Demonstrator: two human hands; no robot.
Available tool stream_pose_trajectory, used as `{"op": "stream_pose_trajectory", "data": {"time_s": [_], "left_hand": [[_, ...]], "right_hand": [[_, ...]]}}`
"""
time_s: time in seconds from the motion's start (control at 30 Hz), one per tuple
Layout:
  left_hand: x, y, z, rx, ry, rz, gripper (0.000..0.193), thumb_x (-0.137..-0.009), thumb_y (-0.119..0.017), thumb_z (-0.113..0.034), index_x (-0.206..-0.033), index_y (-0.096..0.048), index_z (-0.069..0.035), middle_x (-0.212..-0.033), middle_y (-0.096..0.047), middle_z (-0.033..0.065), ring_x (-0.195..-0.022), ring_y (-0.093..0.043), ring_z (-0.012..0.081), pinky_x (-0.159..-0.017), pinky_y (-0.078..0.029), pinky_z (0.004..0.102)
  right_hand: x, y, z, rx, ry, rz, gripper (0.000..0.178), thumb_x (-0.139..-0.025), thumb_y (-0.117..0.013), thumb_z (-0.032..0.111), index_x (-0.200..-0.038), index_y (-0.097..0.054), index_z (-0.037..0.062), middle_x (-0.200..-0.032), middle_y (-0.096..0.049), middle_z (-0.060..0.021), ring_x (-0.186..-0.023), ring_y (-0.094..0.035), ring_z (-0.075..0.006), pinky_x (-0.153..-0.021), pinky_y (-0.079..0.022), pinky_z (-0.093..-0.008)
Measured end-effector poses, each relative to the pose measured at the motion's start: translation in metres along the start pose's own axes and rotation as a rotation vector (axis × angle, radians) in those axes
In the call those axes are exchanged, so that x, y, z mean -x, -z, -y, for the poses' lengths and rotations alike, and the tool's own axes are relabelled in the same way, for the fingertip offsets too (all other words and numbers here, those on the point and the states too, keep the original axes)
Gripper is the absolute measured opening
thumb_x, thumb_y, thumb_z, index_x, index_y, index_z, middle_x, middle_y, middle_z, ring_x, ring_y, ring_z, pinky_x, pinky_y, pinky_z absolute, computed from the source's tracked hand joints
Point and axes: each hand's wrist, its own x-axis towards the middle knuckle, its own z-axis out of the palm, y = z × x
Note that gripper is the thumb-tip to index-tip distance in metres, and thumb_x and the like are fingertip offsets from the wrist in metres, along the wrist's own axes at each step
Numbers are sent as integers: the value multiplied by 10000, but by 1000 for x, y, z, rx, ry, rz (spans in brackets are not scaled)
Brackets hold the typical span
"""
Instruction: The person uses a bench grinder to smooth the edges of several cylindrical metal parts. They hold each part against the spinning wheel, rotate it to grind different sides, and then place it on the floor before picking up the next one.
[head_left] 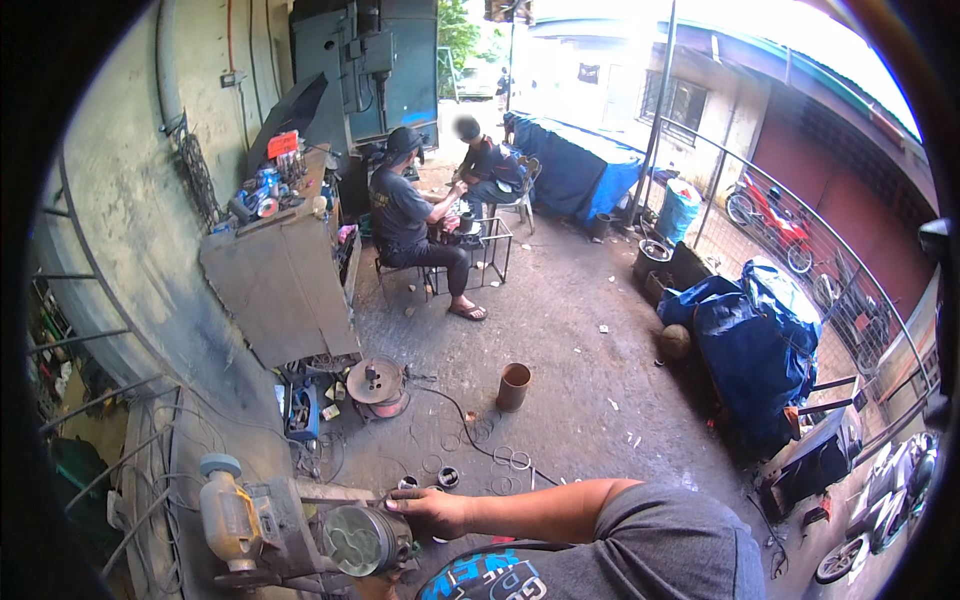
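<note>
A round metal piston (355,540) with a patterned crown faces up near the lower edge, at the front of a worn bench. My right hand (432,512) reaches in from the right with its fingers closed around the piston's side. Below the piston a small part of my left hand (380,587) shows, gripping it from underneath; most of its fingers are hidden. To the left stands a clear plastic jug (235,520) with a blue-grey lid and yellowish contents. Thin metal rings (512,459) and a smaller dark cylindrical part (448,477) lie on the floor beyond my right hand.
A rusty cylinder sleeve (513,387) stands mid-floor beside a black cable (455,405) running from a reel (376,385). Left are a blue bin (303,412) and a cluttered cabinet (275,275). Two people sit farther off. A blue-tarped heap (760,340) lies right.
</note>
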Motion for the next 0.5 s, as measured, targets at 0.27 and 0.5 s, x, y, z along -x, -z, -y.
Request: {"op": "stream_pose_trajectory", "data": {"time_s": [0.27,0.5], "left_hand": [[-73,-83,-27,187,86,65,876,-612,-907,-299,-1346,-508,-36,-1316,-582,166,-1192,-579,298,-1045,-428,418],[-117,-169,-11,445,397,346,951,-575,-928,-256,-1375,-474,-14,-1359,-555,180,-1215,-567,305,-1077,-404,413]], "right_hand": [[39,54,55,-223,-143,199,583,-932,-595,471,-1365,-519,87,-1364,-579,-109,-1219,-551,-306,-1080,-338,-488],[95,114,131,-152,-145,-158,582,-840,-745,334,-1261,-545,-14,-1171,-657,-166,-1087,-627,-317,-975,-470,-491]]}}
